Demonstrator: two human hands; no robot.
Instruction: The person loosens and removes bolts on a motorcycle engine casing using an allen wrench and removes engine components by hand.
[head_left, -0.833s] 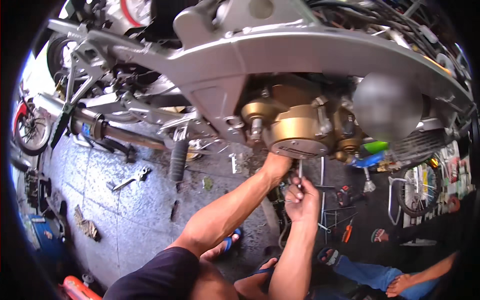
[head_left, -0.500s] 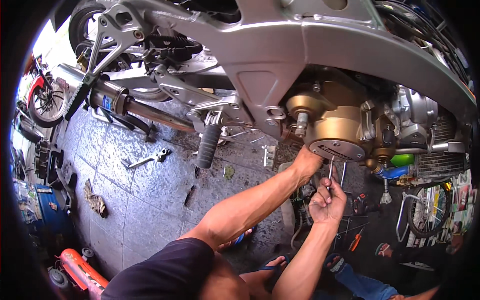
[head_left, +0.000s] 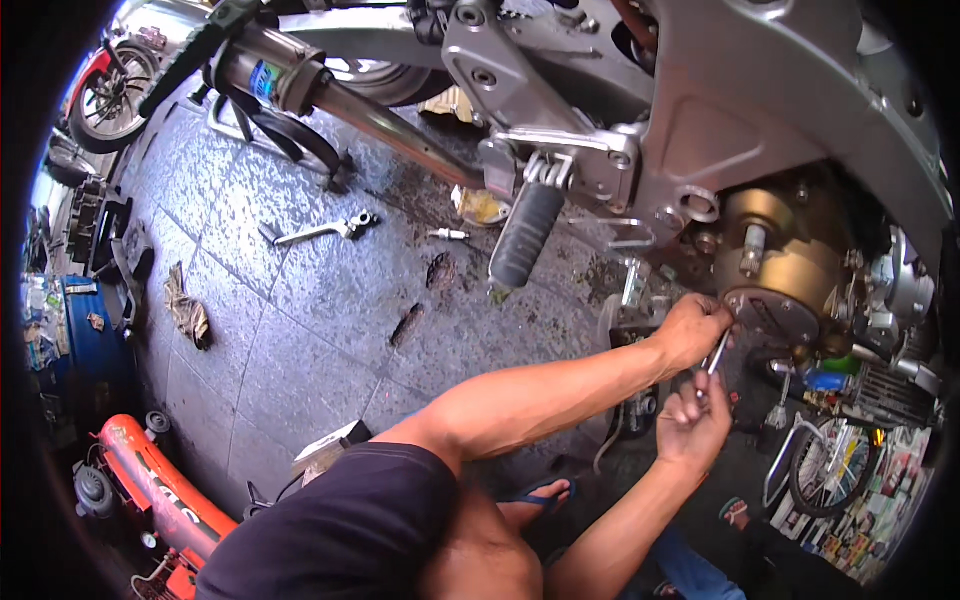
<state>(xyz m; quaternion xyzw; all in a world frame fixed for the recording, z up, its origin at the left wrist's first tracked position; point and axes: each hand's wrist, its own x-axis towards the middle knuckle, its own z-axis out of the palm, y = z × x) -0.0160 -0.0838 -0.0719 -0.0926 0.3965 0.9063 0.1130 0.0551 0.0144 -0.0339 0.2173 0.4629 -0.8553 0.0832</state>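
A round cover (head_left: pixel 775 312) on the gold engine case (head_left: pixel 795 265) faces me, with bolts around its rim. My left hand (head_left: pixel 695 328) is closed at the cover's lower left edge, its fingertips pinched together by the tool's upper end. What they hold, if anything, I cannot make out. Below it, my right hand (head_left: pixel 692 425) grips a slim metal rod tool (head_left: pixel 718 352) that slants up toward the cover's edge. The tool's tip is hidden near my left fingers, so its exact kind and contact are unclear.
A black rubber footpeg (head_left: pixel 527 235) juts out left of my hands, under the grey frame (head_left: pixel 760 110). On the tiled floor lie a metal lever (head_left: pixel 325 230), a spark plug (head_left: pixel 448 234) and a crumpled rag (head_left: pixel 187 308). A red compressor tank (head_left: pixel 165 475) stands lower left.
My view has shifted, so the motorcycle sits farther right. My left hand, formerly partly hidden beneath the cover, now shows at its lower left edge. The tool has gone from near upright to slanted.
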